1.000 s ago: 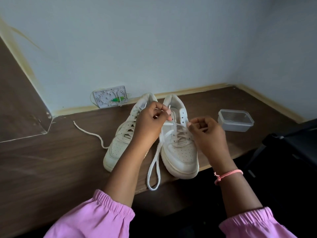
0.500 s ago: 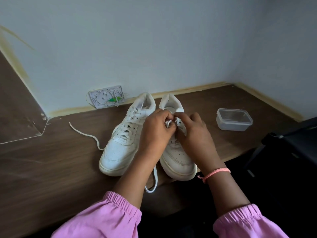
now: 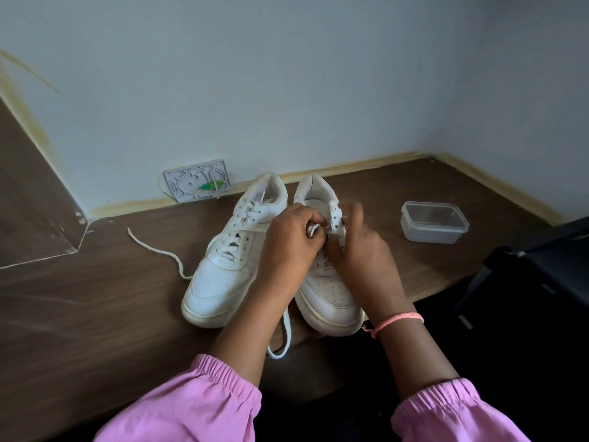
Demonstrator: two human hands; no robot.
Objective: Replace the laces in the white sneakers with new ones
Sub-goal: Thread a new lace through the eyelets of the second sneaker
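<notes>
Sneakers: two white ones stand side by side near the middle of the table (image 3: 95, 314), toes toward its front edge, heels toward the wall. Left sneaker (image 3: 229, 260) is fully laced. Right sneaker (image 3: 328, 291) sits under both your hands, toe at the front edge. Your left hand (image 3: 287, 244) pinches the white lace (image 3: 314, 229) between curled fingers at the upper eyelets; a loop of the same lace hangs over the front edge below your wrist. Your right hand (image 3: 360, 253) grips the right eyelet flap, thumb against it; its fingers are blurred. Loose old lace (image 3: 159, 253) lies on the table left of the sneakers. Lidded plastic box (image 3: 433, 226) stands toward the right edge, well apart from the sneakers.
</notes>
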